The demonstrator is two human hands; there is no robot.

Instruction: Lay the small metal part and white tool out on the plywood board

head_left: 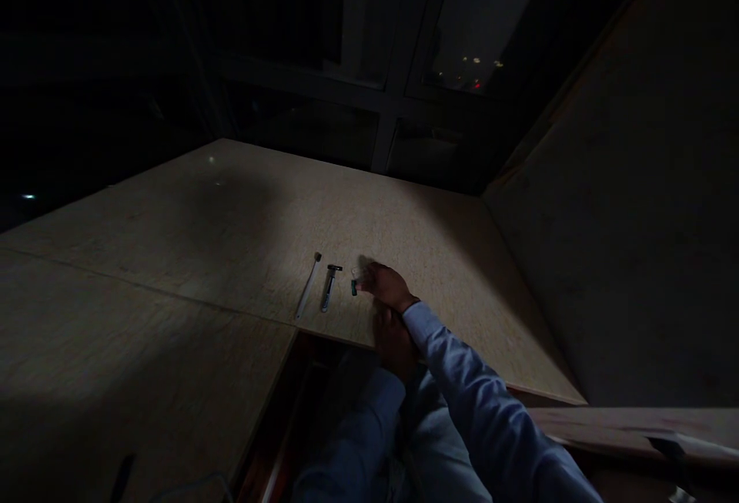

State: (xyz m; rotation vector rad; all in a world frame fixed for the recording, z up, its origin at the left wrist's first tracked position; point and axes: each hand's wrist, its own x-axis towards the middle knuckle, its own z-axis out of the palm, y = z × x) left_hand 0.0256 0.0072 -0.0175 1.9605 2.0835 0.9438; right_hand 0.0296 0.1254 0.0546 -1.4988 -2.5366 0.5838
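My right hand [386, 286] reaches out over the pale wooden board [231, 233], fingers pinched on a small green-tipped object [354, 286] that touches the surface. Just left of it lie a razor [329, 286] and a toothbrush [308, 286], side by side. My left hand [393, 343] rests at the board's near edge, below the right wrist; its fingers are dark and hard to make out. Both arms wear light blue sleeves.
The board forms an L-shaped surface with a dark gap [300, 410] in front of me. A slanted panel wall [623, 218] rises on the right. Dark windows [358, 64] stand behind. The room is dim.
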